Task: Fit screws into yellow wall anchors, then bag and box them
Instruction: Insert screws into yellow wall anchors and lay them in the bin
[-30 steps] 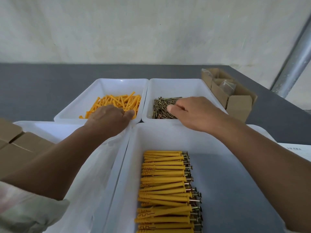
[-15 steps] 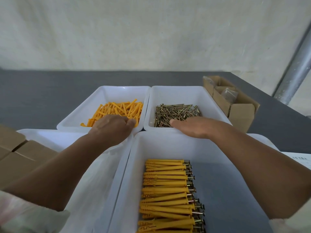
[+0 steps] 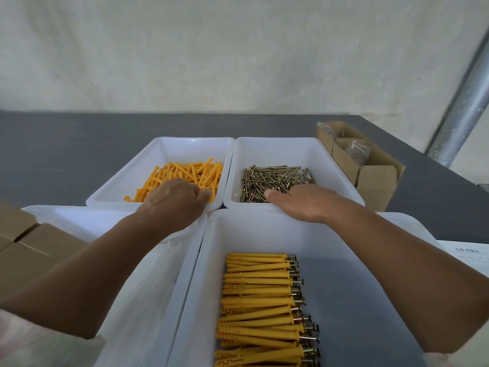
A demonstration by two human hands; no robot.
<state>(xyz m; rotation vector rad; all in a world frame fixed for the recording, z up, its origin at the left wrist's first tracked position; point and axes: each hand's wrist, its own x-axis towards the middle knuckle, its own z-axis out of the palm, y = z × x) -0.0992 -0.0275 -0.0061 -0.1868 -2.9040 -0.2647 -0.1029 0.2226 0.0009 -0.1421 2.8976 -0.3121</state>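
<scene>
Though close, screws (image 3: 275,180) beyond right hand (image 3: 304,203)

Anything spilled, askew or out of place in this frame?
Nothing stands out. The loose anchors sit only in the far left bin and the screws only in the far right bin. The assembled anchors lie in a neat row in the near bin. Nothing is spilled on the table.

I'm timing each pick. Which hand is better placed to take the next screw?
Right. The right hand lies flat over the near edge of the screw bin, beside the loose screws. The left hand is curled over the yellow anchors in the neighbouring bin.
</scene>
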